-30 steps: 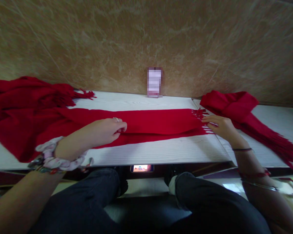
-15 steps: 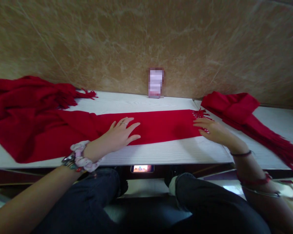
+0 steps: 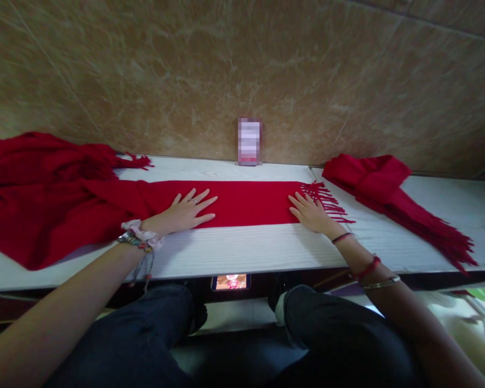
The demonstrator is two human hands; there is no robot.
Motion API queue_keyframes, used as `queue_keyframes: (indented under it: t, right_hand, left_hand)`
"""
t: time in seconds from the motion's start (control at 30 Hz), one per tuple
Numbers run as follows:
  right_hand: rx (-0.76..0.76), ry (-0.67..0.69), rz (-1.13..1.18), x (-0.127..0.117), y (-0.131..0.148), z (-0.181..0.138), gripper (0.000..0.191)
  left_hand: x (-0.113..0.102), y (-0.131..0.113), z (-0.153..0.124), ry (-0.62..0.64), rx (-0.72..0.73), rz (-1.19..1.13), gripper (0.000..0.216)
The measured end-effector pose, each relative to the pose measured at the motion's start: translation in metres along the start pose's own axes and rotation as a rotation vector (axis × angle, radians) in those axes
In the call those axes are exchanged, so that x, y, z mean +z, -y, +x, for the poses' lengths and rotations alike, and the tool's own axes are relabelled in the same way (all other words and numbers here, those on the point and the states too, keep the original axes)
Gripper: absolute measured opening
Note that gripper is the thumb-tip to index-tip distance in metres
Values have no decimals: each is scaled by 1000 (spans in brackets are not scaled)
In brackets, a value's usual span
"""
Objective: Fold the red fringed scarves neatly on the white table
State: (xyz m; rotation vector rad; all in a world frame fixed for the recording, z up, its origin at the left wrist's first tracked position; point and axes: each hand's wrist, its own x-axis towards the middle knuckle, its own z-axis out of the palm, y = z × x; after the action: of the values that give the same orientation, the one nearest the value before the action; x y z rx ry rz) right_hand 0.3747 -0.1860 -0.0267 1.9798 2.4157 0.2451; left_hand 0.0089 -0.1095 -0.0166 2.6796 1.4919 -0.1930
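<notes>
A long red scarf (image 3: pixel 250 202) lies flat across the white table in front of me, its fringe spread at the right end. Fingers spread, my left hand (image 3: pixel 186 212) rests on the scarf left of its middle. My right hand (image 3: pixel 309 213) also lies flat with fingers apart, on the scarf's right end beside the fringe. Neither hand grips the cloth. To the left, more red fabric (image 3: pixel 36 199) is heaped in loose folds and joins the flat strip; whether it is all one piece I cannot tell.
A folded red scarf (image 3: pixel 372 178) with fringe lies on the right of the white table (image 3: pixel 242 248). A blurred-out upright object (image 3: pixel 249 141) stands against the brown marbled wall (image 3: pixel 186 70). Below the table edge, a phone (image 3: pixel 231 282) shows a lit screen.
My right hand has moved left off the fringe onto the scarf's end, and the fringe now shows spread out. My left hand has shifted slightly left and flattened. The view has shifted a little.
</notes>
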Motion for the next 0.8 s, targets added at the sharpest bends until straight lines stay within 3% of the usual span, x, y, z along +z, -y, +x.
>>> queue_keyframes:
  t: [0.23, 0.3, 0.37, 0.43, 0.53, 0.63, 0.8]
  right_hand:
    - [382, -215, -84, 13, -63, -20, 39]
    - [333, -278, -89, 3, -63, -14, 35]
    - [192, -273, -34, -13, -52, 1, 34]
    - [22, -206, 63, -27, -35, 22, 31]
    - [-132, -85, 79, -35, -15, 52, 27]
    - [-117, 25, 16, -29, -19, 68, 25]
    - [41, 56, -51, -16, -71, 50, 24]
  left_hand:
    - [-7, 9, 4, 61, -10, -29, 64]
    - [-17, 0, 13, 51, 14, -19, 63]
    - [-27, -15, 27, -28, 65, -13, 59]
    - [-32, -34, 42, -124, 95, -19, 58]
    - [-27, -57, 60, -141, 91, -50, 59]
    - [-16, -61, 67, -113, 94, -69, 60]
    - [-7, -51, 67, -96, 95, -66, 59]
